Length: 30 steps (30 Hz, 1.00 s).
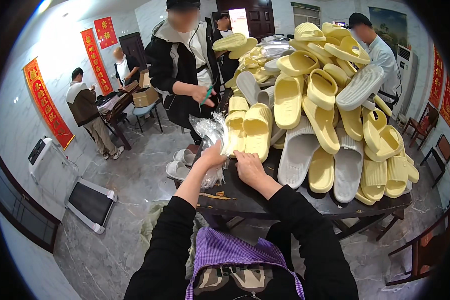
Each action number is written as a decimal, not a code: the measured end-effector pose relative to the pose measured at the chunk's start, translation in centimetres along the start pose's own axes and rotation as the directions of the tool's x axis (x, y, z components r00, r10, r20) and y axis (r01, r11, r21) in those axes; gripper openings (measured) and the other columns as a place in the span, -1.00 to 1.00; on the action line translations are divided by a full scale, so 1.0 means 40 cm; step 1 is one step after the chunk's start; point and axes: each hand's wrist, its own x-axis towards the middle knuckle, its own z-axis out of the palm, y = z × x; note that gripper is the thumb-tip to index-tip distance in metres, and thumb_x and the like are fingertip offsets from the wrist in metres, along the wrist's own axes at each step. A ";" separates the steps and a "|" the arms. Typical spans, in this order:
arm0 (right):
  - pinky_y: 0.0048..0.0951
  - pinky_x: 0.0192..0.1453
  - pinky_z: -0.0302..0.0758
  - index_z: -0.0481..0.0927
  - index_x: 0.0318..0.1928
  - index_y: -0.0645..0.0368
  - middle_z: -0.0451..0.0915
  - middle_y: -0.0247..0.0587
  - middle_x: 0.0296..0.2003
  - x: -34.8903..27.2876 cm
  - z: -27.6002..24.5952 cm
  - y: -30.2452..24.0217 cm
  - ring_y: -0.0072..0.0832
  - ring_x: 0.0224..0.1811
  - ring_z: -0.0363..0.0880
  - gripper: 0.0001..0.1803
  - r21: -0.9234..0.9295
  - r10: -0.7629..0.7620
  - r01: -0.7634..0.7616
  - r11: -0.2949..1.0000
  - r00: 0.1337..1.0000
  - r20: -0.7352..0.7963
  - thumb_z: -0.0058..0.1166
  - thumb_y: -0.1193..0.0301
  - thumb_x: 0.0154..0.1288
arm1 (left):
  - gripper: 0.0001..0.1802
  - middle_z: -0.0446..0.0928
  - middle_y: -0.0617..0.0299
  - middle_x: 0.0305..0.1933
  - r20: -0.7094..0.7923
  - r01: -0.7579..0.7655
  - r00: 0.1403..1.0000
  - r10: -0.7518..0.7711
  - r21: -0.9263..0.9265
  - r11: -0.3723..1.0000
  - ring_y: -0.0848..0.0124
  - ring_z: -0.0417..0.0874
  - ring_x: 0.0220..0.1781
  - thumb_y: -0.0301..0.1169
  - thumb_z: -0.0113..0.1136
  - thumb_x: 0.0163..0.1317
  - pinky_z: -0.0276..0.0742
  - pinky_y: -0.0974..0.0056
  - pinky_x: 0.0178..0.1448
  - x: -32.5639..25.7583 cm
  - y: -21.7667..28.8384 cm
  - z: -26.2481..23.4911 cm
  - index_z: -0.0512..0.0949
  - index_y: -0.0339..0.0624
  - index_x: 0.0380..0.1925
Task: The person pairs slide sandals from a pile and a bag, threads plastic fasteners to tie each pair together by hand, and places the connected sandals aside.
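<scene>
A pair of yellow slippers, the left slipper (236, 131) and the right slipper (258, 131), lies side by side near the table's front left, heels toward me. My right hand (251, 170) has its fingers curled at the heel end of the right one. Beside the left slipper, my left hand (214, 156) is closed on a clear plastic bag (216, 174); its fingertips are partly hidden. More crinkled clear bags (205, 129) lie just beyond that hand. Right of the pair rises a big heap of yellow and grey slippers, with a grey slipper (297, 155) at its front.
The dark table (245, 202) has a worn front edge. A person (182, 75) stands across at the left, holding something thin and green; another person (382, 60) stands behind the heap. Two pale slippers (177, 170) are left of the table. A treadmill (91, 204) and wooden chairs (425, 250) stand around.
</scene>
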 end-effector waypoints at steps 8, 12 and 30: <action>-0.25 -0.13 0.29 0.45 -0.13 0.22 0.56 -0.06 -0.36 0.011 -0.016 -0.001 -0.19 -0.26 0.51 -0.70 0.020 0.001 -0.001 1.000 1.000 -0.007 -0.01 0.51 0.05 | -0.07 0.34 -0.29 0.10 -0.223 -0.045 0.975 0.011 -0.149 0.988 -0.01 0.38 0.17 0.09 0.23 -0.05 0.25 0.18 0.23 -0.013 -0.016 -0.063 0.22 -0.44 0.14; -0.25 -0.13 0.29 0.49 -0.19 0.20 0.56 -0.08 -0.35 0.013 -0.013 0.002 -0.19 -0.26 0.51 -0.76 0.056 -0.011 0.012 0.998 1.000 -0.013 -0.03 0.51 0.07 | -0.12 0.36 -0.22 0.11 -0.264 -0.074 0.964 -0.011 -0.308 0.948 0.02 0.38 0.18 0.06 0.19 -0.01 0.24 0.15 0.20 -0.049 -0.049 -0.103 0.23 -0.42 0.14; -0.40 -0.09 0.32 0.51 -0.22 0.22 0.55 -0.18 -0.39 0.046 -0.043 -0.073 -0.29 -0.29 0.50 -0.77 0.205 -0.095 0.128 0.970 0.981 -0.167 -0.01 0.65 0.04 | -0.53 0.55 -0.09 -0.20 0.623 0.718 0.514 -0.590 0.064 0.693 0.02 0.56 -0.13 -0.07 0.20 -0.03 0.47 0.05 -0.11 -1.303 -0.775 0.828 0.58 -0.26 -0.28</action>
